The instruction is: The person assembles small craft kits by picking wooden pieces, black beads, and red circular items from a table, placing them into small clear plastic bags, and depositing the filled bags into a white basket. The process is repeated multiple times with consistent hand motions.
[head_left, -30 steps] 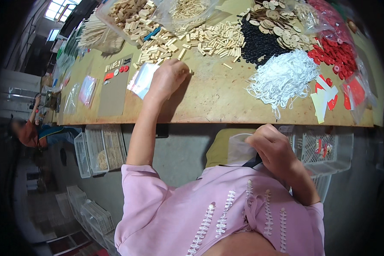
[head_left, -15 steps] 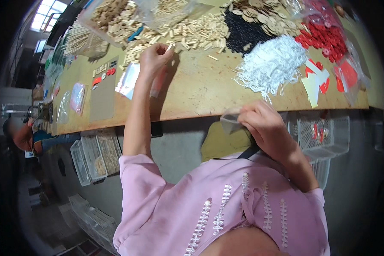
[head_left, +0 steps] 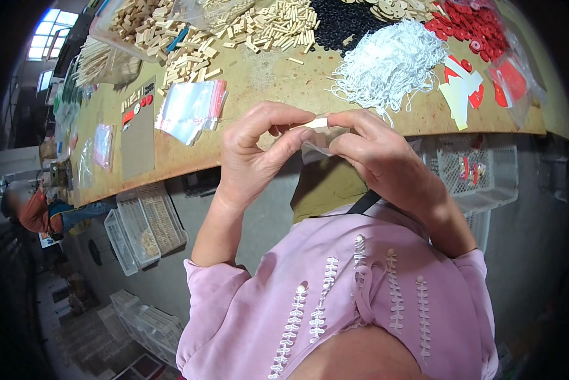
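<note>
My left hand [head_left: 253, 145] pinches a small pale wooden block [head_left: 318, 123] between thumb and forefinger, just past the table's near edge. Close beside it, my right hand [head_left: 386, 155] grips a small clear plastic bag [head_left: 312, 152] by its mouth. The block is at the bag's opening, and the two hands nearly meet there. How far the block sits inside the bag is hard to tell. Behind my left hand, a fanned stack of clear zip bags [head_left: 189, 114] with red edges lies on the table. Loose wooden blocks [head_left: 186, 68] are heaped further back.
Along the back lie wooden sticks [head_left: 287, 25], black rings [head_left: 341, 25], white strings [head_left: 392, 63] and red discs [head_left: 468, 31]. A cardboard strip [head_left: 137, 142] with small sample pieces lies left. Plastic crates [head_left: 148, 221] stand below the table. Another person [head_left: 37, 212] is at far left.
My left hand has come back from the wooden block heap with a block to the bag in my right hand. My right hand has risen slightly and moved left.
</note>
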`<state>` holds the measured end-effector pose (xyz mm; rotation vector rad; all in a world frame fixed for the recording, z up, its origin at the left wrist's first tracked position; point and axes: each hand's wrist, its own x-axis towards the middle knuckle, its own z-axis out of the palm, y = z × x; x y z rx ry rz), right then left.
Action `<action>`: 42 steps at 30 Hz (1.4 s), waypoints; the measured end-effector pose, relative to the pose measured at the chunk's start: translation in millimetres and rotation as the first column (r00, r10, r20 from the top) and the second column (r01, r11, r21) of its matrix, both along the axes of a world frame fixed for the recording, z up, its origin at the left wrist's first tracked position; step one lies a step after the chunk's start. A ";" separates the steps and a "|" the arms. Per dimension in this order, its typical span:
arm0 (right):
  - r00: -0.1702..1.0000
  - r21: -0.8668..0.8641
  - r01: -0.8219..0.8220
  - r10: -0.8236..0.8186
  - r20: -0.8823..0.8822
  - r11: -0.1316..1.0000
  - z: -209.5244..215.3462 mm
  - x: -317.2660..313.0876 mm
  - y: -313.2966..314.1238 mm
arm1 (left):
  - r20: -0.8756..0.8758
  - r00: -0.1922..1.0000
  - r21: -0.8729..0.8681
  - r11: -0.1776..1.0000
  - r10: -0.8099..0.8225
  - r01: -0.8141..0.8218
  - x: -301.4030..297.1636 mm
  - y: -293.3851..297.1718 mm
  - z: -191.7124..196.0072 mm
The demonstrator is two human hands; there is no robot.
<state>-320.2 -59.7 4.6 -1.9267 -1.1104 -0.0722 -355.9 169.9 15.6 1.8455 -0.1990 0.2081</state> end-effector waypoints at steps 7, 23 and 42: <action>1.000 0.024 0.014 -0.014 -0.022 1.000 -3.7 -0.8 -5.4 | 0.299 0.944 0.314 0.949 -0.140 0.041 30.0 7.3 5.4; 0.994 0.004 0.054 -0.053 -0.092 0.999 -10.0 -7.0 -11.9 | 0.258 0.953 0.820 0.486 0.159 -0.303 189.9 148.4 -73.2; 0.995 0.061 0.013 -0.007 -0.100 0.998 0.1 0.8 -7.0 | 0.150 0.943 -0.014 0.953 -0.296 0.301 32.3 -4.0 -11.6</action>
